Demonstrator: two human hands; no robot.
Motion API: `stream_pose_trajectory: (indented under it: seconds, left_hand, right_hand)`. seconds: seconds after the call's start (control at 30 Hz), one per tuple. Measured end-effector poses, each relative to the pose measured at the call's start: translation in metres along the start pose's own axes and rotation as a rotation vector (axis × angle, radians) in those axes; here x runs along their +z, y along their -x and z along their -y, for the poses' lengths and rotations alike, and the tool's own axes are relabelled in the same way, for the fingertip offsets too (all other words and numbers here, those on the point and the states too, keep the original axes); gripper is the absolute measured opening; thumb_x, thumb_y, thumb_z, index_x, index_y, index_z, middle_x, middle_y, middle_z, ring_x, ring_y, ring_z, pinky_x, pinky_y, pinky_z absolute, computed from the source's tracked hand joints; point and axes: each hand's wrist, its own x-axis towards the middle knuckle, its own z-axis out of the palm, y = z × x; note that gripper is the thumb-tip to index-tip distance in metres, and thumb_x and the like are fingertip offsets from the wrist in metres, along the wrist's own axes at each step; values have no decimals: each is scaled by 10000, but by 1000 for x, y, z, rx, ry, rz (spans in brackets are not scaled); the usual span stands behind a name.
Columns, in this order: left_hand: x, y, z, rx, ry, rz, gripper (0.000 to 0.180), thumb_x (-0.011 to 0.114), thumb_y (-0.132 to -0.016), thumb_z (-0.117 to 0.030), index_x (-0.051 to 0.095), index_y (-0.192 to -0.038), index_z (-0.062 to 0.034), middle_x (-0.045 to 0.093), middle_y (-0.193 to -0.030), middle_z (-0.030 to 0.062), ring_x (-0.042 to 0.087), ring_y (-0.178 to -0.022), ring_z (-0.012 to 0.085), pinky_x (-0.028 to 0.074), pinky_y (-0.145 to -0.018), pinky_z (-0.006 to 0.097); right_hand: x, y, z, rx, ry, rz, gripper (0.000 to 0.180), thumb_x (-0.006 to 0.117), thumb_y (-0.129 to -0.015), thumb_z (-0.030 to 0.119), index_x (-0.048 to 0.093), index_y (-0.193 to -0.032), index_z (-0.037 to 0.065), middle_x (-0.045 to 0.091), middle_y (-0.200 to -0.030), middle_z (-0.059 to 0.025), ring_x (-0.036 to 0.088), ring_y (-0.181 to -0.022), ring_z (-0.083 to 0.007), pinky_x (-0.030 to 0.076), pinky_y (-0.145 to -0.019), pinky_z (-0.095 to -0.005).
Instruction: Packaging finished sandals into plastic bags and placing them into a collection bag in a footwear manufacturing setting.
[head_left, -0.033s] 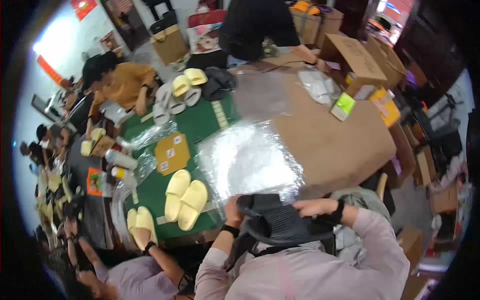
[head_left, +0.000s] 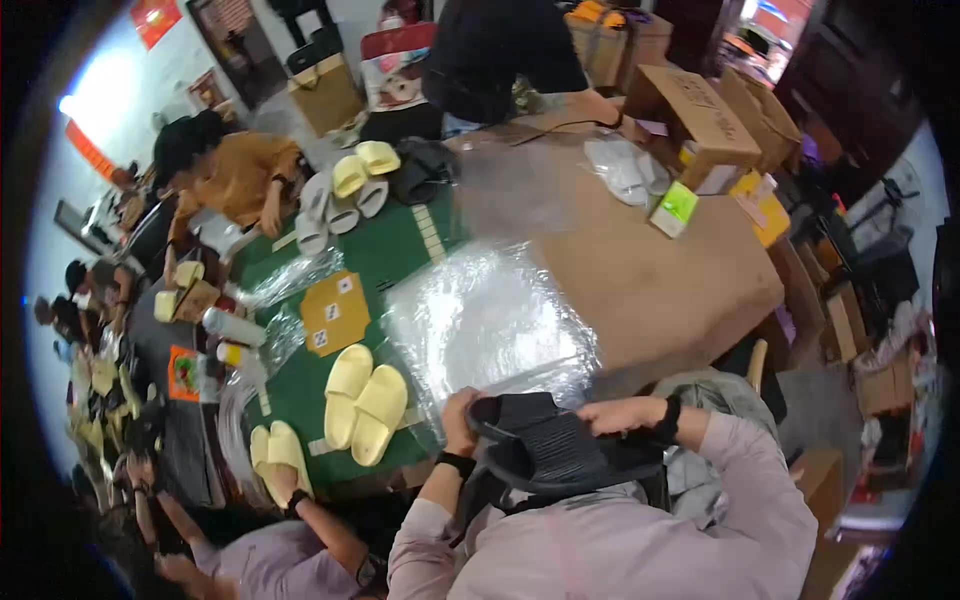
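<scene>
Both the left hand (head_left: 462,425) and the right hand (head_left: 625,415) are gripping dark slippers (head_left: 565,448), the left at one end and the right along the far side, close by the near edge of the clear plastic sheeting (head_left: 490,320). Yellow slippers (head_left: 378,412) are lying left of it. If the right hand's hold is slackening, one slipper could be twisting free, its sole dragging the sheeting askew

Fisheye view from head level, facing down upon the left hand (head_left: 461,424) and right hand (head_left: 628,414) nearby, the table (head_left: 680,285) stretching beyond
</scene>
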Motion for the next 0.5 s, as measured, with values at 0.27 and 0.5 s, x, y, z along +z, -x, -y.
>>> stream_pose_trajectory:
  seconds: [0.27,0.5]
  left_hand:
    - [21,-18,-38,94,-1092,54,346,695,-764,-246,496,-631,3,506,-530,117,532,-522,222,419,-531,322]
    - [26,-21,-30,-259,-427,241,237,530,-873,-182,597,-758,14,639,-712,85,575,-593,145,436,-539,259]
  right_hand:
    - [4,-16,-47,-379,34,33,308,509,-746,14,556,-1044,-50,566,-1070,-38,463,-989,-130,367,-868,-257]
    - [0,-20,-68,-382,3,46,364,487,-738,3,526,-1092,-75,530,-1127,-36,460,-977,-130,363,-876,-253]
